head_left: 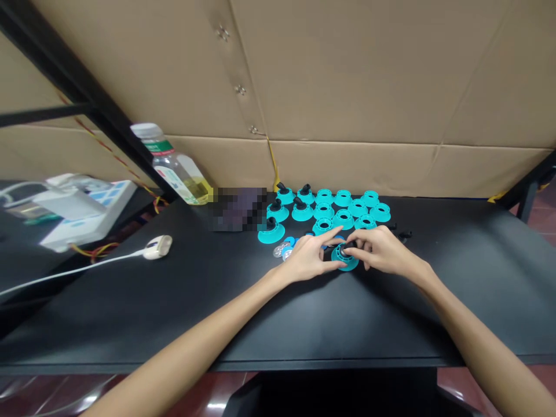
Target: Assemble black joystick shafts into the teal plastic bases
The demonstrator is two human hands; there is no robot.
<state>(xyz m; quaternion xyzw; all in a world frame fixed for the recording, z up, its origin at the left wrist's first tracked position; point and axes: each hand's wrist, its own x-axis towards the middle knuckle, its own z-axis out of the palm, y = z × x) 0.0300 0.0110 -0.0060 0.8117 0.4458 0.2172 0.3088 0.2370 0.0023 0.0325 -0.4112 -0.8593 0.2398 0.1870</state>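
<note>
R hand (pixel 382 252) curled nearly shut, dark knob (pixel 346 250) pinched by its fingers; L hand (pixel 308 258) held close alongside, grip unclear. Knob seated in teal flanged base (pixel 345 263) on black bench (pixel 456 313); best kept level. More bases (pixel 343 219) set beyond, cardboard wall (pixel 347 75) behind.

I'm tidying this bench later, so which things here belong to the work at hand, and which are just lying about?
Work at hand: left hand, right hand, black part in a teal ring base, other teal bases, small round metal parts.
Lying about: clear plastic bottle, white power strip, corded white device.
</note>
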